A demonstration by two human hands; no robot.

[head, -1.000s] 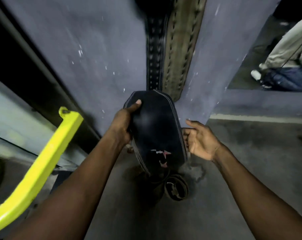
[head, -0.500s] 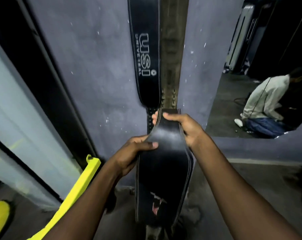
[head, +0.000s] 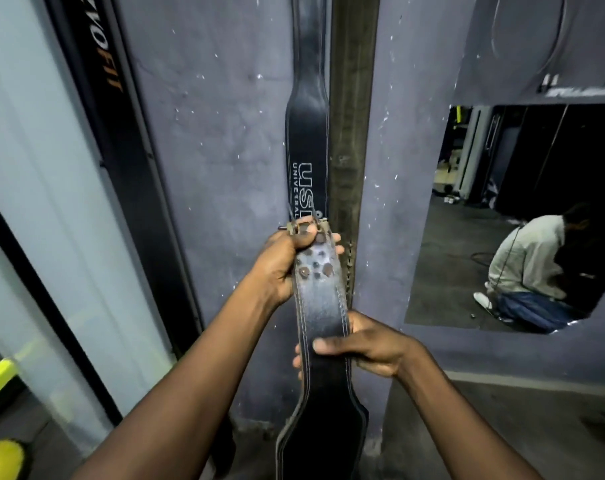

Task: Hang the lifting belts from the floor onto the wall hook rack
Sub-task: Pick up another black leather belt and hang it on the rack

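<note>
Two hands held a black belt upright before the wall: the left hand had its grip closed round the buckle end, and the right hand pinched the strap lower down. Behind it hung a USI belt and a brown belt. The hooks were out of view above; best, I thought, to raise the buckle first, right hand steadying the tail.

dim indoor light | wide-angle bending at edges | slight motion blur | dark corners
</note>
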